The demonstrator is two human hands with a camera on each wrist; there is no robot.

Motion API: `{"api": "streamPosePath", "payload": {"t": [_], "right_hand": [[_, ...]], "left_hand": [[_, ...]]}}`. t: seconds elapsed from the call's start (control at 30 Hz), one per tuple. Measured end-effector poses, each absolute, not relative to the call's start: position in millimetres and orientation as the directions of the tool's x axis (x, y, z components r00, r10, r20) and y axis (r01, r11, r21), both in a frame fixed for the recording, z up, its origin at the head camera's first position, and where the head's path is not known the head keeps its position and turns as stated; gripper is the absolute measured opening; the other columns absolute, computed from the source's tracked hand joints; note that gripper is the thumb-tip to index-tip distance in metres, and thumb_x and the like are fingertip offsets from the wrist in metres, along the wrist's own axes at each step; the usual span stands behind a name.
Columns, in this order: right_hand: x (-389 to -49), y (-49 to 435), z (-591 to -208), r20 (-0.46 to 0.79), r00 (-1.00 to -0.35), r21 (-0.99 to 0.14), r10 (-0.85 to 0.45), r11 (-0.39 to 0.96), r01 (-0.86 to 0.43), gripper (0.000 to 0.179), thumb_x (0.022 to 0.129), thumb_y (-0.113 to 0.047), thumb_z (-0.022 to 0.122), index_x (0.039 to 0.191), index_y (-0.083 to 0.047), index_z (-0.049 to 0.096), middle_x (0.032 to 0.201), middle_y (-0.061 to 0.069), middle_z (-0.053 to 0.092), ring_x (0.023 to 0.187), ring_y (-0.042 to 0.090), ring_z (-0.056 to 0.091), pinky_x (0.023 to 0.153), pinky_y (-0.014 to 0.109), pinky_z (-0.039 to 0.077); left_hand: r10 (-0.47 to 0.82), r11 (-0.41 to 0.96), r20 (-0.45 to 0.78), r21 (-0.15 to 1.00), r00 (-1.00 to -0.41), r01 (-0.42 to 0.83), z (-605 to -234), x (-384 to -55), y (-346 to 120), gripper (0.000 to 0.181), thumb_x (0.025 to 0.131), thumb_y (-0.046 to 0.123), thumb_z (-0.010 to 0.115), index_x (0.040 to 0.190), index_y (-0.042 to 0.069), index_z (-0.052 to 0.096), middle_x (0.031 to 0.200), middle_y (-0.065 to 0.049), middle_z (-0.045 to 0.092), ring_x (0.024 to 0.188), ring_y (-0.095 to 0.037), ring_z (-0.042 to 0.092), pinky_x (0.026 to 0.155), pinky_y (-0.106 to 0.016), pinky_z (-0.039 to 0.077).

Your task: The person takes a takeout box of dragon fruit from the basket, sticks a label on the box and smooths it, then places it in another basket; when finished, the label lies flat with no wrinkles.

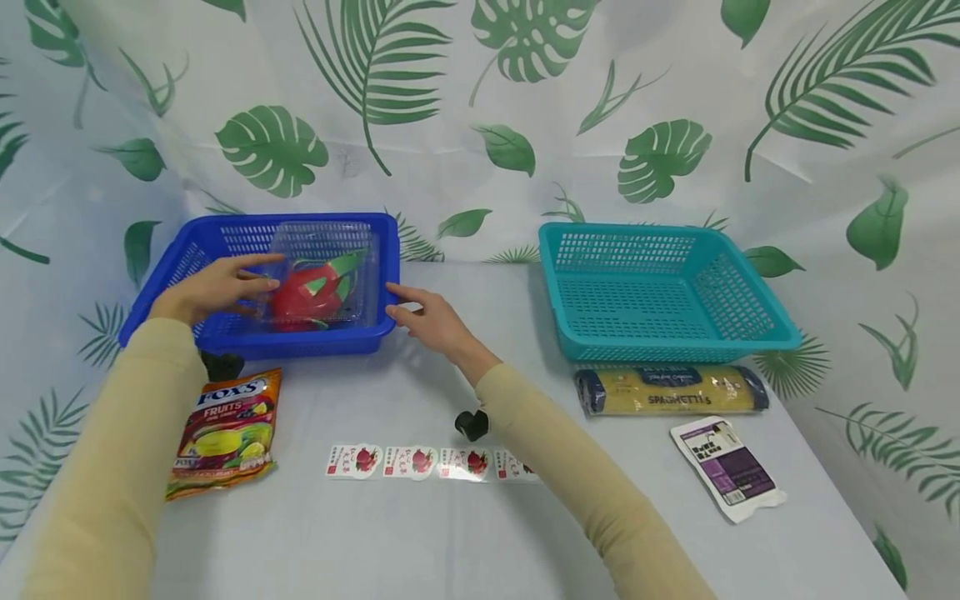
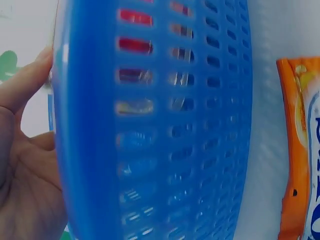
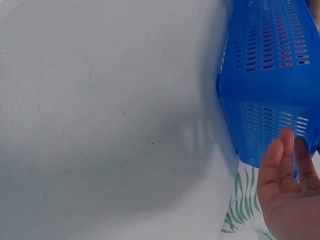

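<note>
A blue plastic basket [image 1: 352, 340] stands at the back left, holding a clear plastic box [image 1: 315, 240] with a red and green dragon fruit [image 1: 300, 298] inside. My left hand [image 1: 213, 287] reaches over the basket's left part, its fingers spread and their tips at the box's left side. Seen from the left wrist, the basket wall [image 2: 90, 150] hides part of that hand [image 2: 30, 165]. At the basket's right end is my right hand [image 1: 438, 323], fingers extended with the tips right at the outer wall. The right wrist view shows this hand [image 3: 290, 190] beside the slotted wall.
A teal basket [image 1: 637, 354] stands at the back right, with a spaghetti pack [image 1: 675, 392] in front and a white and purple pouch [image 1: 727, 468] nearer. A Fox's candy bag [image 1: 225, 433] lies front left. A strip of dragon fruit stickers [image 1: 420, 463] lies at the middle.
</note>
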State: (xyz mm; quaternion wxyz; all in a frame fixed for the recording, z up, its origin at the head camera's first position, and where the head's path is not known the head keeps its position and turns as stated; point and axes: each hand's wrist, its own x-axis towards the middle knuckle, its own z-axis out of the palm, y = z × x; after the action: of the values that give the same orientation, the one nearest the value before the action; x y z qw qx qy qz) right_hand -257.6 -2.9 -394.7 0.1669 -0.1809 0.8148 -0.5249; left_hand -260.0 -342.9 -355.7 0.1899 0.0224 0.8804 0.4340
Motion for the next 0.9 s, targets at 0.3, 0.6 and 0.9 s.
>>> {"api": "streamPosePath", "payload": {"t": [0.3, 0.6, 0.9], "right_hand": [[-257, -5, -396, -0.08, -0.883, -0.919, -0.463, 0.376, -0.115, 0.049, 0.1, -0.035, 0.056, 0.147, -0.027, 0.045, 0.142, -0.001, 0.052, 0.103, 0.014, 0.063, 0.086, 0.031, 0.053], [-256, -1, -394, -0.081, -0.885, -0.915, -0.459, 0.386, -0.116, 0.049, 0.101, -0.035, 0.055, 0.148, -0.027, 0.045, 0.143, -0.001, 0.051, 0.103, 0.015, 0.063, 0.085, 0.031, 0.053], [-259, -3, -396, -0.078, -0.877, -0.907, -0.474, 0.399, -0.135, 0.05, 0.101, -0.036, 0.055, 0.148, -0.027, 0.044, 0.143, 0.0, 0.051, 0.102, 0.014, 0.064, 0.084, 0.031, 0.054]], "left_hand": [[0.228, 0.607, -0.329, 0.784, -0.916, -0.13, -360, -256, -344, 0.072, 0.1, 0.042, 0.054, 0.158, 0.024, 0.016, 0.152, -0.031, 0.02, 0.13, -0.051, 0.038, 0.102, -0.061, 0.036], [0.225, 0.606, -0.336, 0.783, -0.915, -0.138, -363, -256, -339, 0.078, 0.096, 0.05, 0.056, 0.158, 0.028, 0.014, 0.155, -0.028, 0.016, 0.134, -0.051, 0.029, 0.103, -0.064, 0.033], [0.225, 0.611, -0.345, 0.778, -0.911, -0.144, -370, -258, -340, 0.079, 0.098, 0.048, 0.054, 0.158, 0.031, 0.006, 0.152, -0.031, 0.017, 0.131, -0.052, 0.029, 0.1, -0.066, 0.036]]}}
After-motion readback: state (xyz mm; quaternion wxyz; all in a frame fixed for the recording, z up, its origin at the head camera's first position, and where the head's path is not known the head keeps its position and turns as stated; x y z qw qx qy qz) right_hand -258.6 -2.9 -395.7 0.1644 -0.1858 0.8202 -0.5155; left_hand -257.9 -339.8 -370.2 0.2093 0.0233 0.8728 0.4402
